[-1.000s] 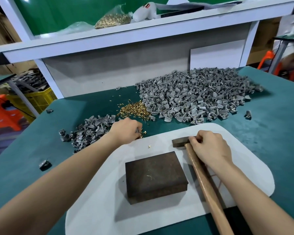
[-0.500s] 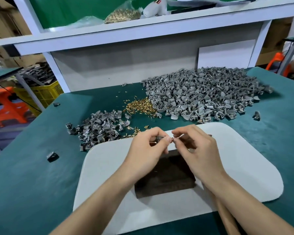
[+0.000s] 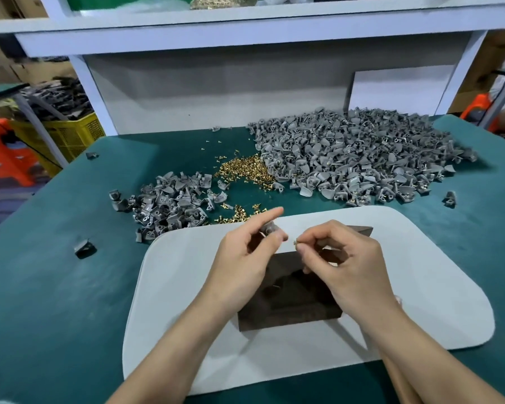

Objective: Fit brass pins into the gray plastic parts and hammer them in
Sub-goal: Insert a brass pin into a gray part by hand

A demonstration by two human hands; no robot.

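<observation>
My left hand (image 3: 245,252) pinches a small gray plastic part (image 3: 270,228) between thumb and fingers, index finger stretched out. My right hand (image 3: 344,263) holds a tiny brass pin (image 3: 295,242) at its fingertips, a short gap from the part. Both hands hover over a dark metal block (image 3: 289,304) on a white mat (image 3: 172,287). The hammer's head (image 3: 362,230) pokes out behind my right hand; its wooden handle (image 3: 402,383) runs under my right forearm. Loose brass pins (image 3: 245,169) lie in a heap behind the mat.
A big pile of gray parts (image 3: 359,158) fills the back right of the green table (image 3: 55,287); a smaller pile (image 3: 172,202) lies at the mat's back left corner. Stray parts (image 3: 83,247) (image 3: 449,198) lie singly. A white shelf frame (image 3: 245,33) stands behind.
A second ago my left hand reached into the pins and my right gripped the hammer. Both hands then came together over the block; now they have parted slightly, pin in right, part in left.
</observation>
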